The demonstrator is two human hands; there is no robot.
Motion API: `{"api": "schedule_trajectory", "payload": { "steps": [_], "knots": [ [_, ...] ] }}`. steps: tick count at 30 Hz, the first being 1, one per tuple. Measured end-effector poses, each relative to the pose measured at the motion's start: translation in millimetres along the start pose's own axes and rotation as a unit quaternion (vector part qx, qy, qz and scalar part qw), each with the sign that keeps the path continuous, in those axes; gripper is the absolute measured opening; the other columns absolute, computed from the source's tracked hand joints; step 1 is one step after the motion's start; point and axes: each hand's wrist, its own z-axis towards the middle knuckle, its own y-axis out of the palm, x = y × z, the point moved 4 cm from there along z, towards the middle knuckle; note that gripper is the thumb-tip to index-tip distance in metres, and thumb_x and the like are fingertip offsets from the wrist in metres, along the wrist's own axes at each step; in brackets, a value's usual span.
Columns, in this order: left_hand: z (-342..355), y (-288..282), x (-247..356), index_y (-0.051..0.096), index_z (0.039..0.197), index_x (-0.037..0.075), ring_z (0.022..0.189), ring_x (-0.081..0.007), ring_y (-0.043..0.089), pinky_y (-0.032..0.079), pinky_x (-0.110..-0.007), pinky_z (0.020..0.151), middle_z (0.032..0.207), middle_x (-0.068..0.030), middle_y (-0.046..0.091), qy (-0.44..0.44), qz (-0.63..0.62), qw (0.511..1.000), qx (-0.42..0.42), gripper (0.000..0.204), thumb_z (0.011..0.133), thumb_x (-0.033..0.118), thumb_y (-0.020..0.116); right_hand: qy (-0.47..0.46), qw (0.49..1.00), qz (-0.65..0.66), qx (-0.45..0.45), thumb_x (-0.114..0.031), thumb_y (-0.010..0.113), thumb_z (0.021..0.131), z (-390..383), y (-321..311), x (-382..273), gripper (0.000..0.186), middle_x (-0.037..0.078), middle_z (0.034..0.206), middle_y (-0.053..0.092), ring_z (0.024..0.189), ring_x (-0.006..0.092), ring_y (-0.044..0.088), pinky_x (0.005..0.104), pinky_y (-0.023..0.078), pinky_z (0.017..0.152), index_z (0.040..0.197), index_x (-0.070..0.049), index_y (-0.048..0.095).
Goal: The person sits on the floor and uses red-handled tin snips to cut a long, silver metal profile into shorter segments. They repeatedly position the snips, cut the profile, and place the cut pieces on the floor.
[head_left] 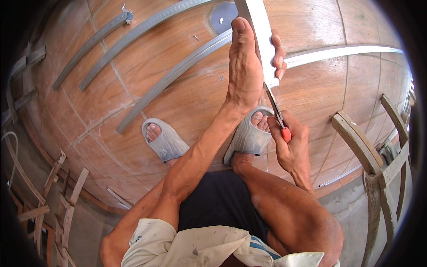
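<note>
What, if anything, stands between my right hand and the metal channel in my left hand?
Only the red-handled snips that your right hand holds: they reach up to the near end of the metal channel in your left hand. Nothing else visible is in the way.

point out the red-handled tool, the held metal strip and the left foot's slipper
Red-handled tool (277, 111): head view, on its slim metal part.
Held metal strip (264, 42): head view, on its bright flat face.
Left foot's slipper (167, 141): head view, on its grey strap over the foot.
</note>
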Motion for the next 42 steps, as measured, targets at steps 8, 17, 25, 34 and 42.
{"api": "schedule_trajectory", "payload": {
  "steps": [8, 17, 25, 34, 42],
  "knots": [
    [0, 10, -2, 0.041, 0.114, 0.011, 0.064, -0.0115, 0.061, 0.051, -0.027, 0.050, 0.091, -0.0076, 0.061, 0.004, 0.026, 1.000, 0.008, 0.058, 0.113, 0.068, 0.027, 0.016, 0.999, 0.030, 0.007, -0.011, 0.069, 0.101, -2, 0, 15, 0.012, 0.008, 0.065, 0.058, 0.058, 0.0181, 0.055, 0.0342, 0.045, 0.059, 0.099, 0.001, 0.070],
    [-2, 30, -3, 0.039, 0.123, 0.013, 0.072, -0.0144, 0.056, 0.051, -0.032, 0.061, 0.102, -0.0061, 0.057, 0.059, 0.037, 0.997, 0.033, 0.054, 0.113, 0.066, 0.036, 0.027, 0.996, 0.084, 0.011, -0.017, 0.071, 0.101, -12, -11, 22, 0.017, 0.011, 0.076, 0.058, 0.067, 0.0219, 0.053, 0.0361, 0.046, 0.066, 0.104, -0.001, 0.067],
    [-11, 44, -16, 0.032, 0.138, 0.013, 0.069, -0.0123, 0.055, 0.049, -0.031, 0.058, 0.100, -0.0066, 0.056, 0.073, 0.057, 0.988, 0.120, 0.051, 0.116, 0.059, 0.038, 0.075, 0.990, 0.105, 0.050, -0.017, 0.070, 0.102, -13, -12, 25, 0.018, 0.012, 0.073, 0.058, 0.066, 0.0214, 0.053, 0.0364, 0.046, 0.065, 0.099, 0.000, 0.065],
    [-10, 51, -29, 0.036, 0.134, 0.009, 0.069, -0.0127, 0.054, 0.048, -0.031, 0.057, 0.102, -0.0072, 0.057, 0.085, 0.079, 0.979, 0.170, 0.056, 0.115, 0.062, 0.035, 0.059, 0.993, 0.052, 0.086, -0.017, 0.070, 0.102, -14, -21, 24, 0.018, 0.013, 0.070, 0.058, 0.063, 0.0215, 0.053, 0.0370, 0.046, 0.063, 0.099, 0.000, 0.064],
    [-10, 55, -37, 0.037, 0.132, 0.007, 0.069, -0.0138, 0.054, 0.048, -0.031, 0.056, 0.101, -0.0079, 0.058, 0.071, 0.080, 0.977, 0.186, 0.063, 0.114, 0.067, 0.032, 0.064, 0.993, 0.077, 0.067, -0.017, 0.070, 0.102, -15, -21, 35, 0.018, 0.013, 0.073, 0.062, 0.065, 0.0229, 0.056, 0.0378, 0.048, 0.066, 0.105, 0.000, 0.066]
  ]
}}
